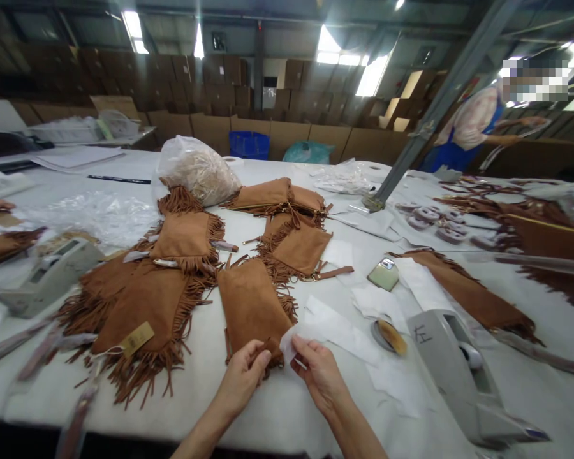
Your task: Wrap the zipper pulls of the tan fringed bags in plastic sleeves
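In front of me a brown fringed bag lies flat on the white-covered table. My left hand pinches a small brown strap at the bag's near edge. A piece of thin white tissue paper is held between the thumb and fingers of my right hand, close to the bag's near right corner. More fringed bags are piled to the left, the nearest one bearing a tan tag. Further bags lie behind the one I handle.
Grey tape dispensers stand at right and left. White paper sheets, a round brush and a phone-like object lie right of the bag. A slanted metal post rises beyond. A co-worker stands at the far right.
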A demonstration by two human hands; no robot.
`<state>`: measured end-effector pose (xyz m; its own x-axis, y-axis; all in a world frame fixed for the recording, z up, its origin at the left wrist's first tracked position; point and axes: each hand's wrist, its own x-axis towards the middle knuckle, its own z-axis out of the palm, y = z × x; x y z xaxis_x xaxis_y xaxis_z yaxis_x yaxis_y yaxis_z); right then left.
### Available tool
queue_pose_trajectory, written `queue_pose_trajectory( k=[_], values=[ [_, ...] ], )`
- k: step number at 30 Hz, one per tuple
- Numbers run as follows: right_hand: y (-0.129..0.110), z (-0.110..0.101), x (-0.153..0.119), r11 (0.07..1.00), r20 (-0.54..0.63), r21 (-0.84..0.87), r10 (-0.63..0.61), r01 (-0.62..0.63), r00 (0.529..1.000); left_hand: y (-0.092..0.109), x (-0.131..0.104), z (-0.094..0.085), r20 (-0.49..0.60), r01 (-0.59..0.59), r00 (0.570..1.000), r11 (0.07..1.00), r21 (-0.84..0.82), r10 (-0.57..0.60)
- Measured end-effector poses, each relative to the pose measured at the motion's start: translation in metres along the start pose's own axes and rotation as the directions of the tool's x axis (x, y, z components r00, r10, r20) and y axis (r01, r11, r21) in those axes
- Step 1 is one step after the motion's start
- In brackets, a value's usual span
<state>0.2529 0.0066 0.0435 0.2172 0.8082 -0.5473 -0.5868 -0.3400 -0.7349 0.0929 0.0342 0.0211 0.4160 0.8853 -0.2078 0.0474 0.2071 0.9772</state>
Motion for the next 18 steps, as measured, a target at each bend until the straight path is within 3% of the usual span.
queue_pose_trajectory(
  k=[3, 6, 14, 18],
  values=[
    [0.004, 0.003, 0.0, 1.0, 0.022, -0.027, -0.011, 0.011, 1.0, 0.003, 0.002, -0.003, -0.053, 0.149, 0.986, 0.981, -0.124, -0.157],
    [0.009, 0.008, -0.002, 0.998, 0.097, -0.067, 0.005, 0.001, 0.995, 0.009, 0.005, -0.006, 0.006, 0.287, 0.957, 0.94, -0.184, -0.291],
    [0.014, 0.01, -0.01, 0.97, 0.124, -0.238, 0.082, -0.05, 0.989, 0.016, 0.01, -0.003, -0.001, 0.25, 0.968, 0.963, -0.098, -0.252],
    [0.019, 0.006, -0.012, 0.981, 0.16, -0.19, 0.069, -0.038, 0.985, 0.016, 0.008, 0.002, -0.006, 0.227, 0.974, 0.972, -0.061, -0.228]
  ],
)
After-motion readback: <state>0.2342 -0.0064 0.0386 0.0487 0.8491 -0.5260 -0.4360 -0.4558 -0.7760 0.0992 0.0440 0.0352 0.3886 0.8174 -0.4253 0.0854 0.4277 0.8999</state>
